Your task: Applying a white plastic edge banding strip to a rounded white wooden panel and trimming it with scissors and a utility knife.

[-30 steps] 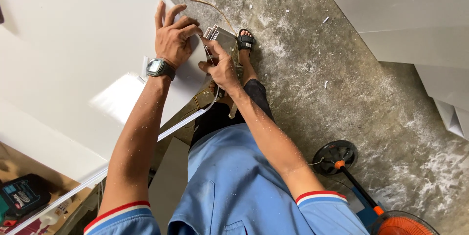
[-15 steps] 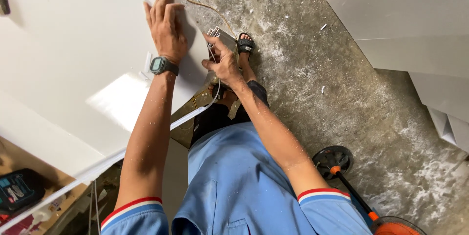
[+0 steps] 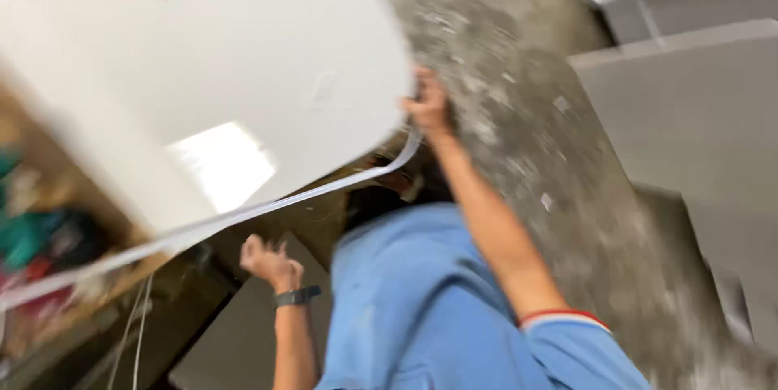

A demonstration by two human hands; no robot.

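Note:
The view is motion-blurred. A large white panel point(image 3: 203, 74) fills the upper left. My right hand point(image 3: 427, 105) grips its rounded corner, fingers curled over the edge. A thin white edge strip point(image 3: 267, 205) hangs loose along the panel's lower edge and runs down to the left. My left hand point(image 3: 266, 260), with a dark watch point(image 3: 297, 296) on the wrist, is below the panel near that strip, fingers curled. The blur hides whether it holds anything. My blue shirt point(image 3: 421, 309) covers the lower middle.
A rough grey concrete floor point(image 3: 535, 115) runs down the middle right. Grey-white boards point(image 3: 689, 106) lie at the right. Blurred colourful clutter point(image 3: 40, 236) sits at the far left, and a darker board point(image 3: 235, 341) lies under my left arm.
My left hand has left the panel's top and dropped below its edge. My right hand has moved to the panel's corner. The view has swung sharply and the small tool is no longer visible.

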